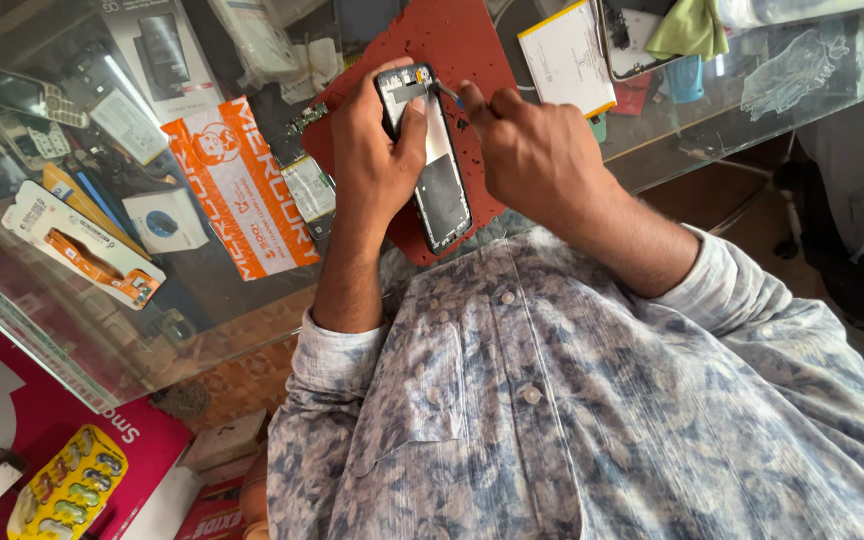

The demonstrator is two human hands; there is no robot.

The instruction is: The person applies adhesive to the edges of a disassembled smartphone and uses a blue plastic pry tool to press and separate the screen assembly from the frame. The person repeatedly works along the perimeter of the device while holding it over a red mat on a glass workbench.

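Observation:
My left hand [377,150] grips an opened phone [437,185] with its back cover off, thumb pressed on its upper part. My right hand [527,150] pinches a thin tool [449,93], a small screwdriver or tweezers, whose tip touches the top end of the phone near the camera area. The phone is held just above a dark red work mat [452,40] lying on a glass counter [732,110]. Tiny dark specks, maybe screws, dot the mat beside the phone.
Under the glass lie old handsets [27,115], boxed accessories [82,245] and an orange printed packet [247,190]. A white battery with yellow edge [567,55], a green cloth [687,28] and a small circuit board [309,118] lie by the mat. A yellow blister pack [67,485] lies at lower left.

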